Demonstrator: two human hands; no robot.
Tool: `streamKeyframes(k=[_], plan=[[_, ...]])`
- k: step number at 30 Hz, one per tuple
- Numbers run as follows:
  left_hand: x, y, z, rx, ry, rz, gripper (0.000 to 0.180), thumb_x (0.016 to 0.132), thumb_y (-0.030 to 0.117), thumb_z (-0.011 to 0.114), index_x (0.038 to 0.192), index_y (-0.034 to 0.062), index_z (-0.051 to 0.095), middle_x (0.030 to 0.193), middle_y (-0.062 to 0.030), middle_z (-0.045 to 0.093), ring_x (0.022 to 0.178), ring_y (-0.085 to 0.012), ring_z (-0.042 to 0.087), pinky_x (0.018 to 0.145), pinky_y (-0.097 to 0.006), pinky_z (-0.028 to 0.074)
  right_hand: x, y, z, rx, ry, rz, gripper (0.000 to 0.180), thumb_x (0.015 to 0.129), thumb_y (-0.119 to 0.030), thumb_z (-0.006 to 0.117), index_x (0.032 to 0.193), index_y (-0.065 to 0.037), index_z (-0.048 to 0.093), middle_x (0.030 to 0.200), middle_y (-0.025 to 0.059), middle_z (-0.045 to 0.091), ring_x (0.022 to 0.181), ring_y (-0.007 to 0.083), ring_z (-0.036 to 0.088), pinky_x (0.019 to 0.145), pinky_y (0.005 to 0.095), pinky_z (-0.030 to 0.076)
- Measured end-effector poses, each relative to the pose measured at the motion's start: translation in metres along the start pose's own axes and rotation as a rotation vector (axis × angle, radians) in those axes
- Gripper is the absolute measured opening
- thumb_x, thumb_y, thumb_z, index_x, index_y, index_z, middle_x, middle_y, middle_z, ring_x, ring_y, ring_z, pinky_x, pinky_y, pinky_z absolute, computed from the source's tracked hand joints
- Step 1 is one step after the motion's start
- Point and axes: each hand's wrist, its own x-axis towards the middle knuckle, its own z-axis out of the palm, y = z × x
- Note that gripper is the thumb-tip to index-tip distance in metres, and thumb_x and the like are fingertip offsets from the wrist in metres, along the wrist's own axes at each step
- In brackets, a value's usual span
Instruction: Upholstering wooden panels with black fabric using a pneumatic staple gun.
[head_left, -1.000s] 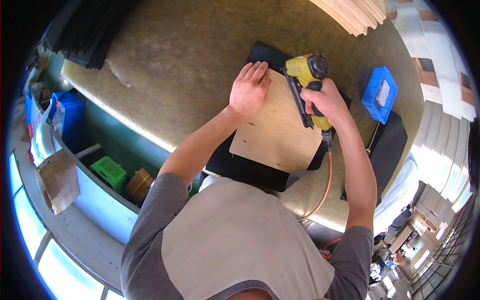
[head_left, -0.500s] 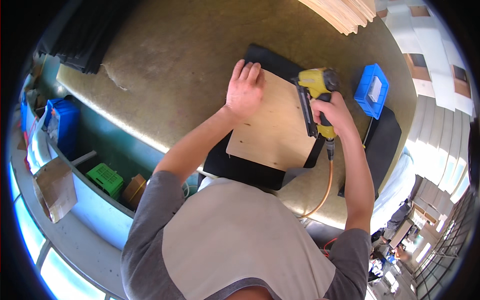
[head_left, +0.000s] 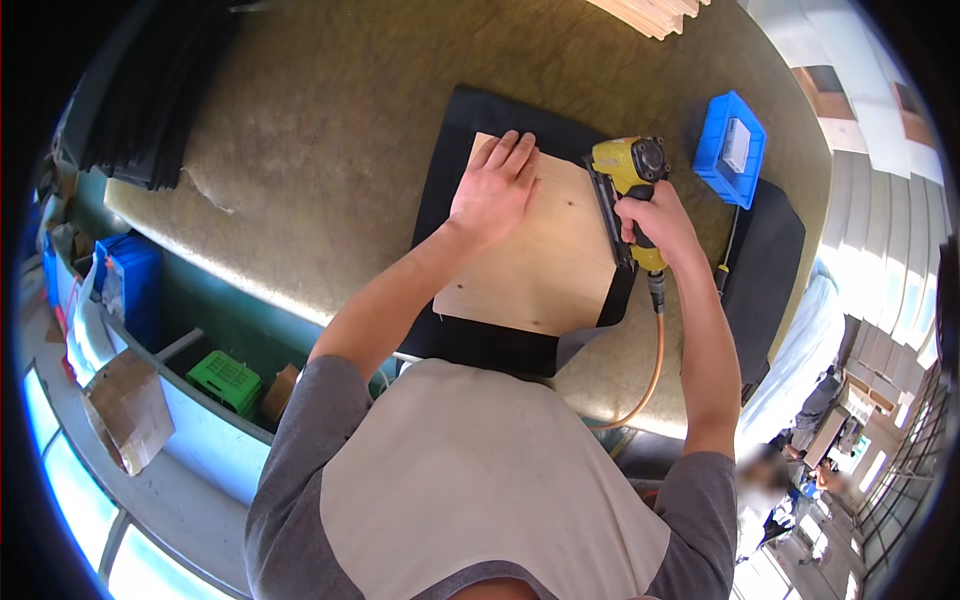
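A pale plywood board [head_left: 545, 255] lies on a larger sheet of black material [head_left: 500, 342], whose margin shows around it. My left hand [head_left: 497, 190] rests flat on the board's upper left part, fingers stretched toward its far edge. In my right hand [head_left: 660, 222] is a yellow and black pneumatic staple gun [head_left: 618, 160], gripped by its handle. Its long black magazine lies along the board's right edge, where the sheet's edge is partly hidden. An orange air hose [head_left: 657, 365] runs from the handle toward my body.
To the right stand a blue plastic bin [head_left: 731, 150] with a white box in it, a screwdriver-like tool [head_left: 722, 275] and another black sheet [head_left: 765, 270]. Dark sheets [head_left: 140, 110] are stacked at far left, light wood pieces [head_left: 655, 12] at the back. A green basket [head_left: 225, 382] sits below the table edge.
The black sheet's left margin now shows beside the board, where little of it showed before. My left hand's fingers have come back from the far corner onto the board. The staple gun stays at the right edge.
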Motion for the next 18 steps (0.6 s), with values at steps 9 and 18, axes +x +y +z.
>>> streamKeyframes(k=[9, 18], plan=[[-0.003, 0.000, 0.003, 0.020, 0.053, 0.022, 0.038, 0.096, 0.022, 0.061, 0.127, -0.0003, 0.066, 0.141, -0.0135, 0.060, 0.132, -0.0323, 0.053, 0.113, -0.045, 0.042, -0.032, 0.039, -0.009, 0.086, 0.118, -0.032, 0.010, 0.077, -0.009, 0.064, 0.076, 0.001, 0.063, 0.059, 0.0068, 0.061, 0.050, 0.0170, 0.060, 0.049, 0.0317, 0.047], [-0.005, -0.013, 0.009, 0.109, 0.087, 0.056, 0.038, 0.095, 0.022, 0.058, 0.126, 0.0000, 0.066, 0.139, -0.0142, 0.060, 0.132, -0.0320, 0.053, 0.110, -0.045, 0.044, -0.159, 0.102, 0.022, -0.966, 0.740, -0.405, 0.061, 0.074, -0.026, 0.083, 0.126, -0.002, 0.061, 0.134, 0.0152, 0.058, 0.123, 0.0311, 0.057, 0.104, 0.0483, 0.044]])
